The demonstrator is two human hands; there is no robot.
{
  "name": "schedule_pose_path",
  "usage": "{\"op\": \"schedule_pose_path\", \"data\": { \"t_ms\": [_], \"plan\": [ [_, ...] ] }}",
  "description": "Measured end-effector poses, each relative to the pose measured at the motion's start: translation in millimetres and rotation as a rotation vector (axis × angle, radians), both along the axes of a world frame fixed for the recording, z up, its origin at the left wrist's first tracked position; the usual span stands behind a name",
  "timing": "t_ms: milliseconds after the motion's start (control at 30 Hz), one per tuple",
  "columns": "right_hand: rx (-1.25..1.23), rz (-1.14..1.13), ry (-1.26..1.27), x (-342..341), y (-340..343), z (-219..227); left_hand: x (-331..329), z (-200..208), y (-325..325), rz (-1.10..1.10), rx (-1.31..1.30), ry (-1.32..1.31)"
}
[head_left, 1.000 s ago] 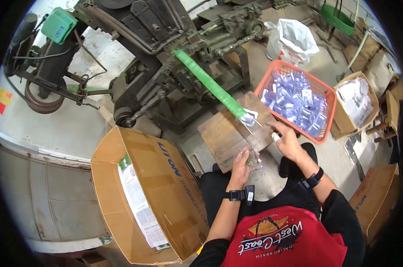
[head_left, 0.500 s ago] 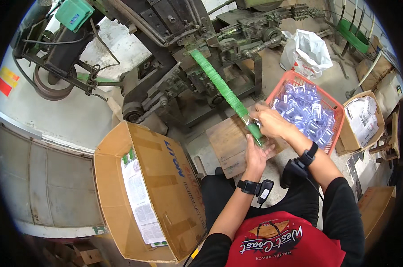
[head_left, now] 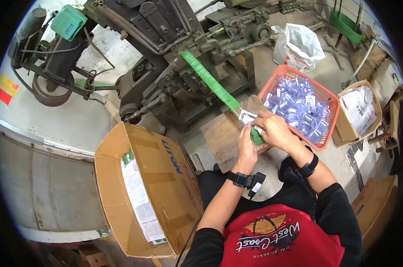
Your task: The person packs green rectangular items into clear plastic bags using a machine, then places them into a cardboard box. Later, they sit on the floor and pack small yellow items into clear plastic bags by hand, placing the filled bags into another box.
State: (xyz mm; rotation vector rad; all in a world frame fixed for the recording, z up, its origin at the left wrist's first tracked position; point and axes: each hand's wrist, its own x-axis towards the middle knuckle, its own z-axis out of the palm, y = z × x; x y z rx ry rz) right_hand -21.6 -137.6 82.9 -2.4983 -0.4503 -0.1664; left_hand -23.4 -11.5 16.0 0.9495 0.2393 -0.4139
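A long row of thin green pieces (head_left: 210, 82) slopes down from the dark machine toward me. Below its lower end, my left hand (head_left: 247, 149) and my right hand (head_left: 275, 129) are close together around a short bundle of green pieces (head_left: 256, 136). My left hand cups the bundle from the left, thumb toward the row. My right hand grips it from above and the right, fingers curled over it. A whitish, shiny piece (head_left: 247, 117) shows between the row's end and my fingers; its kind is unclear. Part of the bundle is hidden by my fingers.
At the right stands a red basket (head_left: 264, 91) full of clear bluish plastic cases (head_left: 301, 104). Behind it is a white bag (head_left: 299, 46). A big cardboard box (head_left: 166, 187) stands at the left, a wooden board (head_left: 221, 140) under my hands, and the machine (head_left: 152, 26) ahead.
My hands have drawn together around the green bundle, the right fingers now folded over it. The bundle has separated from the long row. The view has shifted slightly.
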Motion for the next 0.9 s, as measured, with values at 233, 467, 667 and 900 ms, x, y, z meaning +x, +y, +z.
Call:
{"op": "schedule_pose_path", "data": {
  "t_ms": [233,467,667,900],
  "plan": [
    [0.431,-0.283,-0.016,-37.4,-46.1,4.6,-35.7,31.9,17.2,-0.363,-0.215,-0.013],
    [0.355,-0.243,0.14,-52.7,-37.2,-36.6,-35.0,92.4,67.2,-0.342,0.198,-0.134],
    [0.294,-0.095,0.194,-61.1,-28.8,-65.1,-12.0,199.7,198.6,0.07,0.496,-0.344],
    [0.221,-0.069,0.306,-73.1,-29.9,-113.6,-41.3,155.1,455.0,0.786,0.633,-0.284]
  ]
}}
